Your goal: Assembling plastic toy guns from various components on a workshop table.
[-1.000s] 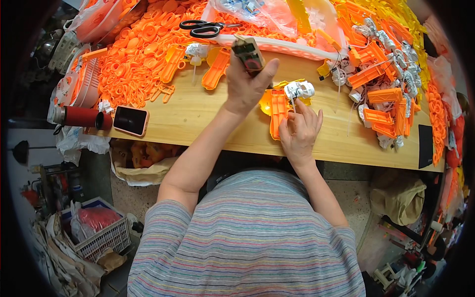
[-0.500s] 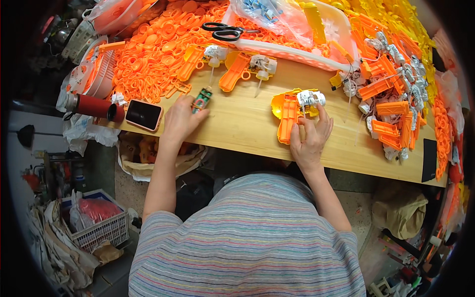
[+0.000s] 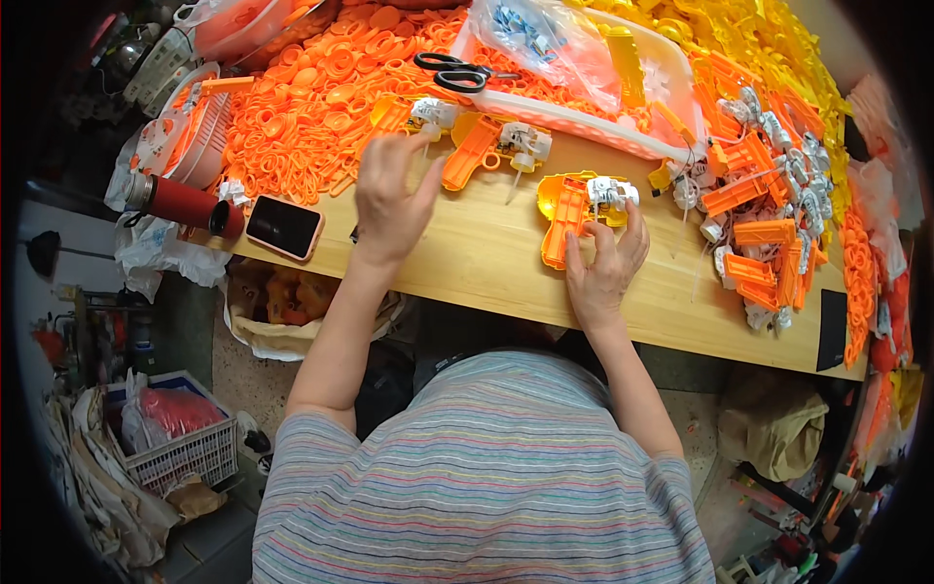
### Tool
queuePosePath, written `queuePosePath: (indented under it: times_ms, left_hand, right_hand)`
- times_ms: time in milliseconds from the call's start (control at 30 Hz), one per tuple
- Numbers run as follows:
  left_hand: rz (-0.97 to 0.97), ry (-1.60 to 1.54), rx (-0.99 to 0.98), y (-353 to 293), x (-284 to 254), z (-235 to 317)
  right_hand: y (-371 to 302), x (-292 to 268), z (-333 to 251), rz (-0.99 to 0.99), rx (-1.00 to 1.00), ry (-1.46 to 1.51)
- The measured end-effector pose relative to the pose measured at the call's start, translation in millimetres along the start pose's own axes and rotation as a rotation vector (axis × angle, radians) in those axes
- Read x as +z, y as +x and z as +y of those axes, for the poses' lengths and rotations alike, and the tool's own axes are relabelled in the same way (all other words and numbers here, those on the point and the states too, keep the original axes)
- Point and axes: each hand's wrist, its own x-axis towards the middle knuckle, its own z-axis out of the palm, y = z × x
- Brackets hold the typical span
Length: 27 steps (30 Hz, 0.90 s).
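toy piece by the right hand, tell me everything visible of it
The toy piece looks plastic: a long orange part over a rounded yellow shell, a white unit at upper right. It lies on the wooden table, orange end toward the person; the right hand appears to touch its right side.

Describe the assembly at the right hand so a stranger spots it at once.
On the wooden table, find the person's right hand near the front edge. At its fingertips lies the assembly: ribbed orange piece, yellow shell, white block. Unlike the two similar assemblies farther left and the jumbled heap at right, it lies apart, nearer the person than that pair.
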Motion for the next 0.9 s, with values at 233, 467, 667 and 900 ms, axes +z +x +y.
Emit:
queuePosePath:
  times_ms: [233, 467, 667, 900]
  left_hand:
    - [-0.284, 0.313, 0.199, 115, 44, -18]
    - [-0.836, 0.635, 0.064, 170, 70, -25]
    - [-0.948, 0.551, -0.019, 160, 38, -8]
    - [-0.891, -0.032, -0.395, 85, -49, 13]
  right_hand:
    - [3, -6, -3, 0.054, 0.045, 0.009]
    - [-27, -33, 9, -0.153, 0.067, -0.057]
    - [-21, -18, 10, -0.139, 0.104, -0.062]
    - [-32, -26, 3, -0.171, 0.045, 0.030]
